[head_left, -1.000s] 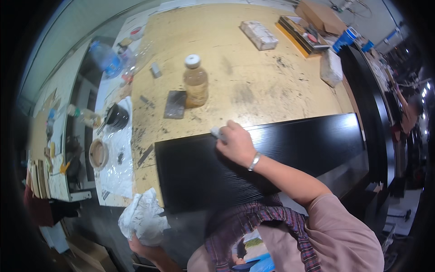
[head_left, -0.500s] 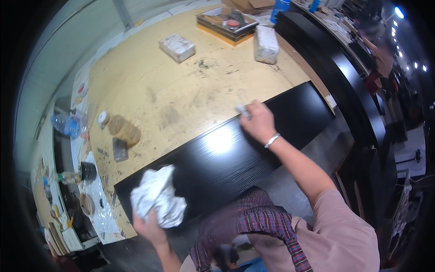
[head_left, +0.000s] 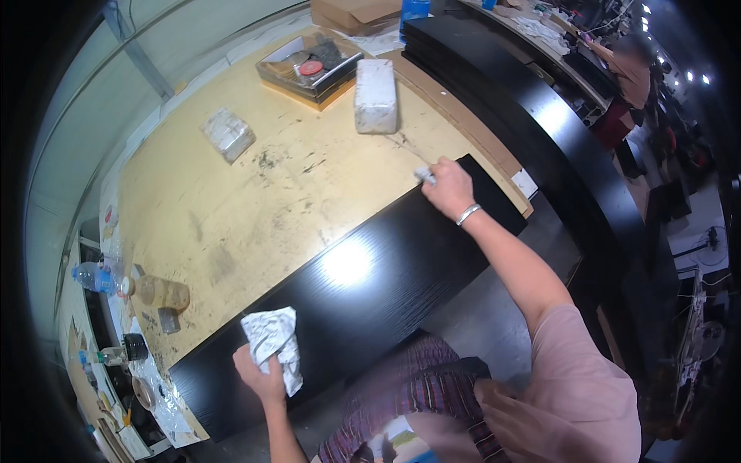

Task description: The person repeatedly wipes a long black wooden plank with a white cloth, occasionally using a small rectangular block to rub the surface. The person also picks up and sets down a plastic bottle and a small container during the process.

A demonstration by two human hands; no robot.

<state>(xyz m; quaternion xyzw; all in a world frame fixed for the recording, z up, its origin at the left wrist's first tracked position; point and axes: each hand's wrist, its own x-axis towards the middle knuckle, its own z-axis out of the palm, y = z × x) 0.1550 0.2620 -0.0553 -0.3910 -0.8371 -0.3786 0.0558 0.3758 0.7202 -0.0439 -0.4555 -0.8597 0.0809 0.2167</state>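
A long glossy black board (head_left: 386,301) with visible wood grain lies at a slant along the near edge of the work table. My left hand (head_left: 258,376) grips a crumpled white cloth (head_left: 275,339) over the board's left part. Toward the far right corner, my right hand (head_left: 450,190) is closed round a small whitish wad (head_left: 424,176), at the board's far edge. The wad's material is too small to make out. A silver bracelet (head_left: 468,214) circles the right wrist.
Two wrapped blocks (head_left: 376,96) and a tray of odds and ends (head_left: 309,73) stand on the stained yellowish tabletop (head_left: 224,208). At the left are a jar of brownish liquid (head_left: 160,293) and a plastic bottle (head_left: 94,276). Stacked black boards (head_left: 532,100) line the right; another person (head_left: 629,77) stands beyond.
My right hand has moved with the wad along the board's far edge toward its right end. The cloth in my left hand hangs in a narrower shape. The whole view has shifted.
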